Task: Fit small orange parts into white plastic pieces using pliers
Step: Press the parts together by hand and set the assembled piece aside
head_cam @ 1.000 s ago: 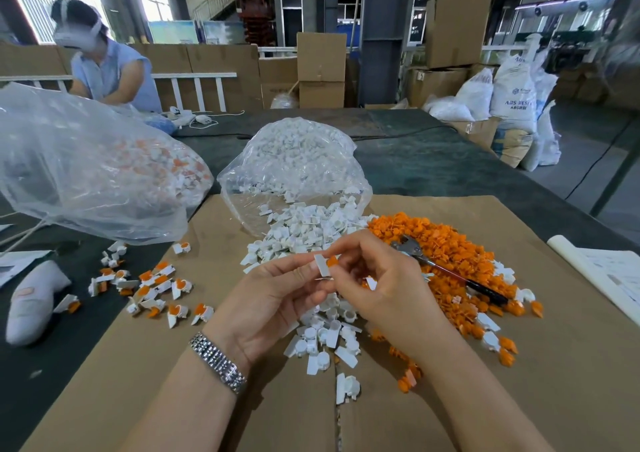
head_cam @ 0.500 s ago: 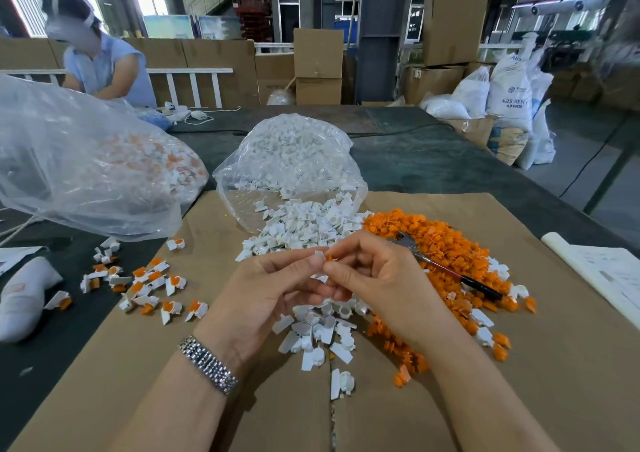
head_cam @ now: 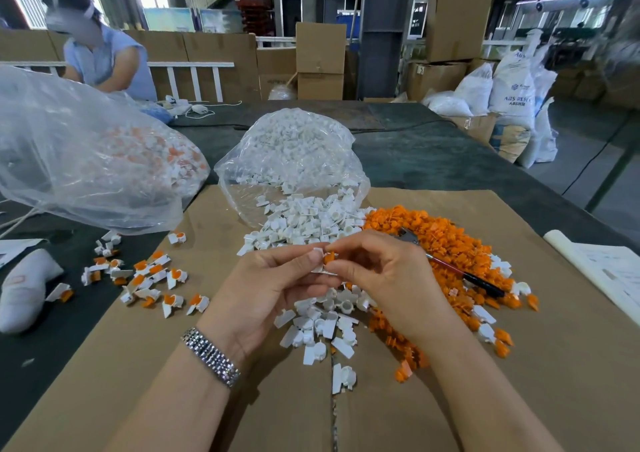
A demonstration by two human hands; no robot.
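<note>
My left hand (head_cam: 273,285) pinches a white plastic piece (head_cam: 319,253) at its fingertips. My right hand (head_cam: 384,278) presses a small orange part (head_cam: 329,258) against that piece. Both hands meet above a scatter of loose white pieces (head_cam: 322,327). A heap of orange parts (head_cam: 440,240) lies to the right. The pliers (head_cam: 450,267), with a metal head and red-black handles, rest on that heap, behind my right hand and untouched. More white pieces (head_cam: 308,219) spill from a clear bag (head_cam: 291,153).
Several finished white-and-orange pieces (head_cam: 145,278) lie at the left on the cardboard sheet (head_cam: 554,365). A large clear bag (head_cam: 86,160) of finished pieces sits far left, a white glove (head_cam: 24,289) below it, papers (head_cam: 609,271) at the right edge. Another person (head_cam: 100,60) works at the back left.
My hands have stayed together at the same spot. The orange part now shows more clearly between my fingertips, against the white piece.
</note>
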